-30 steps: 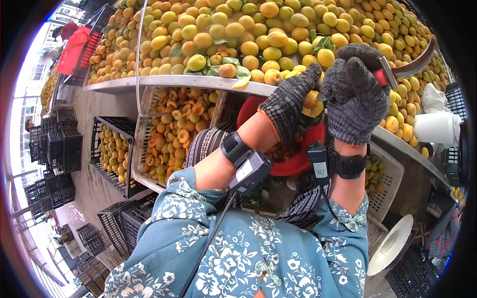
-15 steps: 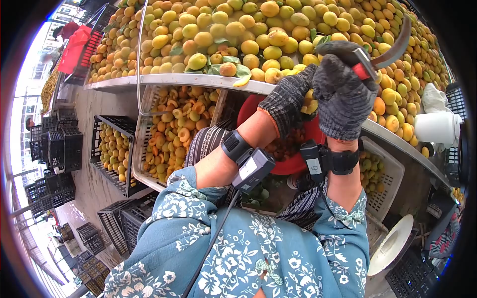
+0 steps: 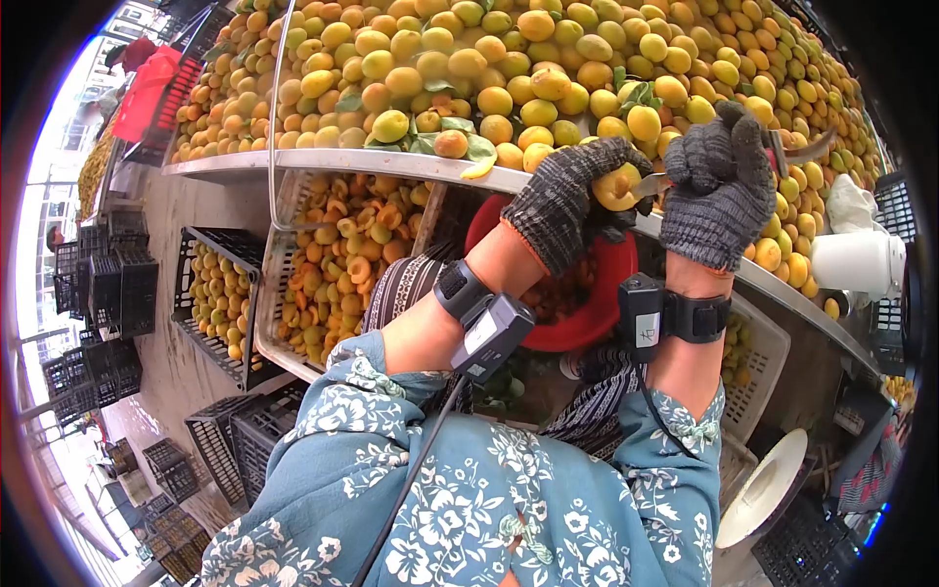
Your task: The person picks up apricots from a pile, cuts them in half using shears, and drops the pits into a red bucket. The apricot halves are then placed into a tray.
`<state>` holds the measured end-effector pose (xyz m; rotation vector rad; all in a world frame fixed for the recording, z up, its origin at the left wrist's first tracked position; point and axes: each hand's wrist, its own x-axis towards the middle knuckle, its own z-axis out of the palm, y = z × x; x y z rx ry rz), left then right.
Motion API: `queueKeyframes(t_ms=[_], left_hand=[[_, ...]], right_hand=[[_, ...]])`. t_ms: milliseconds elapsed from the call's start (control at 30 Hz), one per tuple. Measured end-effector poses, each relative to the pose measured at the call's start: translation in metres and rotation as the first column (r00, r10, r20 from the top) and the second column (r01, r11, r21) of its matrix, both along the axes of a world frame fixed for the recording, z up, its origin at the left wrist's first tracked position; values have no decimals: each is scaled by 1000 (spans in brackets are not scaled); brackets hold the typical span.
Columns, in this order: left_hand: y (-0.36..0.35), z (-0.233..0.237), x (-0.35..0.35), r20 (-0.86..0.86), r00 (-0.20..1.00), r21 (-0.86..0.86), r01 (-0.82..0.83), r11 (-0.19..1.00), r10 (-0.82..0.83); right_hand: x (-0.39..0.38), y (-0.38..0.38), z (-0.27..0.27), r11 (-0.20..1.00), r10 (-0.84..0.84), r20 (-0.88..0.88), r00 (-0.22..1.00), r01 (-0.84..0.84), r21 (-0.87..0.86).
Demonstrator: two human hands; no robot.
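Red basin (image 3: 614,301): sits nearest, before the metal table edge (image 3: 391,164).
Left hand (image 3: 575,198): grips an apricot (image 3: 613,189) near that edge.
Right hand (image 3: 719,191): closes around a knife (image 3: 653,184), blade at the apricot's right.
Apricot pile (image 3: 538,59): spreads across the far side.

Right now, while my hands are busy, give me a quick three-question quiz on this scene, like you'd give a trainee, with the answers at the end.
1. Which hand holds the yellow fruit in front of the person?
2. True or false: the right hand is bare.
3. What colour is the basin below the hands?
A) white
B) red
C) blue

Key:
1. The left hand.
2. False; the right hand wears a dark knitted glove.
3. B, red.
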<state>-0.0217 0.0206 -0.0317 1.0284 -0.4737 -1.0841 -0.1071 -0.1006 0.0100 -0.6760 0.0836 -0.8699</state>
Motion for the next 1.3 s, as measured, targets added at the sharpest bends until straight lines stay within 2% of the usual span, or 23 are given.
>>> queueKeyframes(t_ms=[33, 67, 100, 133, 167, 200, 267, 300, 333, 367, 500, 600, 667, 700, 767, 800, 867, 900, 1000, 1067, 1100, 1167, 1300], left_hand=[[-1, 0, 0, 434, 900, 12, -44, 999, 34], [-3, 0, -1, 783, 620, 3, -87, 996, 51], [-6, -6, -3, 783, 620, 2, -83, 997, 50], [-10, -15, -6, 405, 911, -110, -36, 993, 78], [-13, -22, -7, -61, 998, -227, -46, 973, 33], [-13, -16, -9, -61, 998, -227, -44, 973, 31], [-10, 3, -13, 284, 952, -253, -43, 967, 116], [-8, 8, -10, 283, 952, -253, -43, 967, 116], [-4, 12, -7, 525, 842, -184, -30, 983, 124], [-3, 14, -5, 730, 675, -112, -35, 993, 106], [-7, -4, -5, 709, 695, -81, -93, 992, 123], [-9, -6, -5, 764, 621, -109, -139, 984, 173], [-15, -19, -5, 581, 782, -196, -132, 972, 224], [-14, -15, -5, 581, 782, -196, -133, 971, 225], [-12, -4, -7, 700, 662, -218, -158, 963, 267], [-12, -4, -8, 700, 662, -219, -158, 963, 267], [-13, -4, -12, 327, 920, -227, -145, 963, 215], [-12, -5, -13, 327, 921, -227, -143, 963, 214], [-9, -6, -14, 366, 907, -190, -149, 970, 211], [-8, -2, -14, 477, 849, -134, -183, 974, 225], [-9, -5, -13, 478, 849, -134, -184, 974, 226], [-12, -14, -10, 720, 649, -182, -162, 970, 244], [-11, -11, -9, 783, 575, -183, -153, 971, 238]], right_hand=[[0, 1, 3, 996, -73, -34, 997, 71, -50], [0, 2, 5, 985, -149, -63, 987, 142, -102], [0, 3, 6, 984, -154, -63, 986, 147, -103], [1, 4, 7, 979, -171, -63, 983, 162, -125], [2, 6, 7, 974, -187, -64, 980, 177, -145], [2, 7, 8, 973, -189, -63, 980, 178, -145], [3, 9, 9, 964, -244, -108, 964, 229, -138], [4, 10, 9, 964, -244, -109, 964, 228, -138], [4, 11, 11, 959, -261, -127, 957, 242, -149], [4, 12, 12, 954, -278, -144, 950, 255, -159], [6, 17, 13, 931, -338, -212, 917, 292, -220], [8, 18, 13, 942, -323, -167, 931, 300, -149], [9, 16, 10, 943, -314, -185, 931, 283, -178], [10, 16, 11, 943, -313, -185, 931, 282, -178], [10, 18, 13, 945, -310, -152, 939, 286, -162], [10, 18, 13, 944, -310, -152, 939, 286, -163], [9, 18, 14, 939, -324, -154, 933, 297, -173], [8, 18, 13, 938, -326, -155, 933, 299, -173], [7, 18, 9, 929, -325, -173, 930, 280, -241], [8, 19, 5, 832, -456, -199, 868, 336, -441], [8, 19, 2, 769, -519, -200, 831, 351, -535], [10, 20, -1, 614, -638, -179, 749, 356, -705], [9, 16, -3, 534, -662, -99, 743, 375, -758]])
